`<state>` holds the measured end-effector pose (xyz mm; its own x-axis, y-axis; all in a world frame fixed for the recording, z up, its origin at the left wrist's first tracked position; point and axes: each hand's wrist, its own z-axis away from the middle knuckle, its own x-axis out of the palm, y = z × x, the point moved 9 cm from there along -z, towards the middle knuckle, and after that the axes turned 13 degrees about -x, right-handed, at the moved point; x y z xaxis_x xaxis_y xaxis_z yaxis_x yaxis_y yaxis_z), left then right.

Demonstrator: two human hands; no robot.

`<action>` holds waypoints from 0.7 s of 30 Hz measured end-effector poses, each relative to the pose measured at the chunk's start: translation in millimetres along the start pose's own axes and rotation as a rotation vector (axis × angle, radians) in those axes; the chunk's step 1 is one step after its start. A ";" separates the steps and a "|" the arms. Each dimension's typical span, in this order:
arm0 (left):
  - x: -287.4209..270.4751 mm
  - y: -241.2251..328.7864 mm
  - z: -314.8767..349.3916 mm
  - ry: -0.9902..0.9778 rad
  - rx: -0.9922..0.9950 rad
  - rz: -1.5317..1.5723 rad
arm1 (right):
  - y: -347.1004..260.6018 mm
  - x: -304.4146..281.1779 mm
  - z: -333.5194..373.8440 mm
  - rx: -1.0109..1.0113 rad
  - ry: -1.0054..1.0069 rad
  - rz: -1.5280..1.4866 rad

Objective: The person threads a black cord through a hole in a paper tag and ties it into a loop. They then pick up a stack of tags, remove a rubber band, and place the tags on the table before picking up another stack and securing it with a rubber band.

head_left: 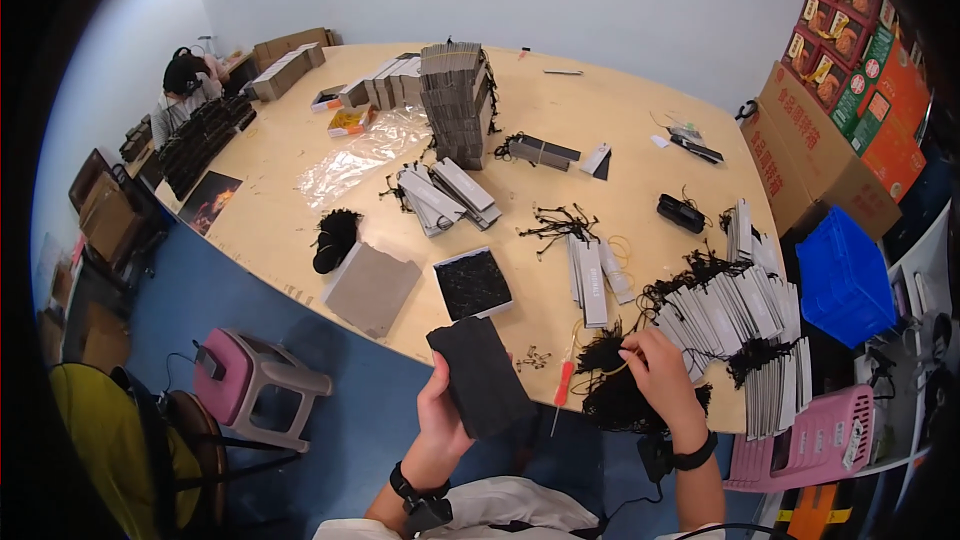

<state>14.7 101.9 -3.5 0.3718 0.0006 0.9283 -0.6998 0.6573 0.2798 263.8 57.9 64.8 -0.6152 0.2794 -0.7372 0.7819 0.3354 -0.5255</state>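
Block [480, 380], black and oblong, is leaning in the left hand [445, 422] just off the table's [620, 202] near edge; that hand is gripping it about as wide as the block itself, thumb lying along its left side, most of the fingers hiding behind. At three o'clock from the block, the right hand [662, 372] is drawing thumb and fingertips together in a narrow pinch, holding a thin yellow band [608, 372] above a heap of black cords [625, 405]. Between the hands a red screwdriver [564, 383] is lying beside the cords. At twelve o'clock from the block, a shallow box [473, 285] is showing its black inside, with a tall stack [450, 105] standing farther off. At ten o'clock a grey board [372, 292] is lying flat, a black bundle [337, 240] sitting beyond it. Between two and three o'clock, corded grey tags [715, 312] are fanning out, and a blue bin [845, 278] is standing past them. At nine o'clock a pink stool [228, 372] is standing on the floor.
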 end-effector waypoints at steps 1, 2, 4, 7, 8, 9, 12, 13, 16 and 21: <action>-2.0 0.2 0.3 -0.019 0.003 -0.042 | 6.9 -3.7 -0.6 0.016 0.024 -0.026; -2.2 0.4 0.5 -0.038 0.003 -0.085 | 13.1 -5.4 0.3 0.022 0.023 -0.021; -6.9 0.5 -1.9 0.015 0.012 -0.038 | 41.4 -4.9 8.9 0.219 0.055 -0.282; -14.0 4.5 0.1 0.080 0.032 0.009 | 55.2 -5.3 9.7 0.333 0.045 -0.461; -15.8 5.6 0.8 0.085 0.035 0.013 | 59.7 -3.3 10.3 0.397 0.046 -0.568; -17.1 5.9 1.2 0.085 0.034 0.016 | 64.1 -4.1 8.2 0.383 0.037 -0.587; -19.0 3.0 -0.4 0.060 0.007 0.055 | 75.7 -17.9 -1.3 0.417 0.035 -0.560; -18.0 0.9 -1.4 0.048 -0.006 0.078 | 76.2 -27.7 -9.3 0.381 0.053 -0.521; -14.4 -6.2 -6.8 0.006 -0.050 0.109 | 97.6 -58.6 -33.6 0.367 0.173 -0.315; -16.3 -12.5 -0.8 0.003 -0.069 0.131 | 59.3 -70.4 -69.7 0.060 0.210 0.240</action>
<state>17.9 94.3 -22.4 0.2821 0.0924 0.9549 -0.6988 0.7018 0.1385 346.4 120.8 115.1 -0.4151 0.5253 -0.7428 0.9078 0.1853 -0.3762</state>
